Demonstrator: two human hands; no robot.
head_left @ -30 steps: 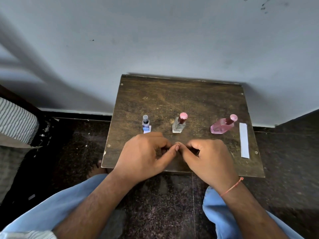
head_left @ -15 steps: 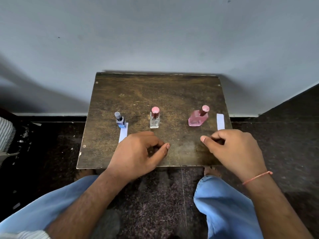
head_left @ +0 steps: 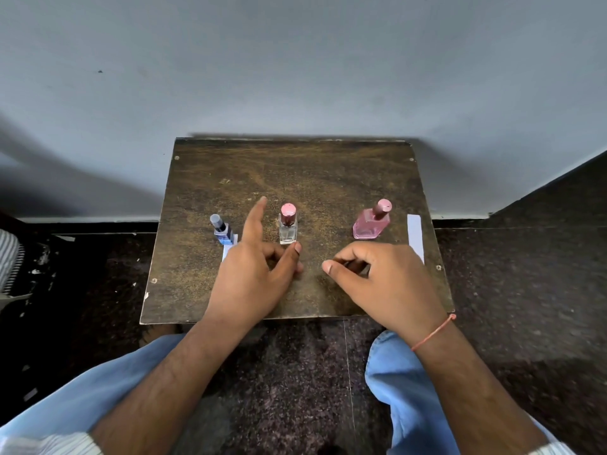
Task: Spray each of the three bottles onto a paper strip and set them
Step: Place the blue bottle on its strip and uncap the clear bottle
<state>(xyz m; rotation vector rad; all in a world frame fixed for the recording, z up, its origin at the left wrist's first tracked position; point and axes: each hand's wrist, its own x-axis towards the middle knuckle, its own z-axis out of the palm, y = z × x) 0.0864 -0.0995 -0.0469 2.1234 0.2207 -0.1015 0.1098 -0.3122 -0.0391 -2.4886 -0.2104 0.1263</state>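
Three small bottles stand in a row on the brown wooden table (head_left: 328, 165): a blue bottle with a dark cap (head_left: 222, 230) at the left, a clear bottle with a pink cap (head_left: 288, 224) in the middle, a pink bottle (head_left: 371, 221) at the right. My left hand (head_left: 253, 274) hovers just in front of the clear bottle, index finger stretched up between the blue and clear bottles, thumb near the clear bottle's base, holding nothing. My right hand (head_left: 384, 280) rests on the table with curled fingers, empty. One white paper strip (head_left: 414, 236) lies right of the pink bottle; another paper strip (head_left: 227, 251) peeks out under the blue bottle.
The table stands against a grey wall (head_left: 295, 60). Dark speckled floor (head_left: 525, 274) surrounds it. My knees in light blue trousers (head_left: 404, 389) sit just before the table's front edge. A striped cloth (head_left: 10, 257) lies at the far left.
My hands, which touched at the table's front, have drawn apart. The left hand has opened and raised its index finger toward the clear bottle; the right has shifted right.
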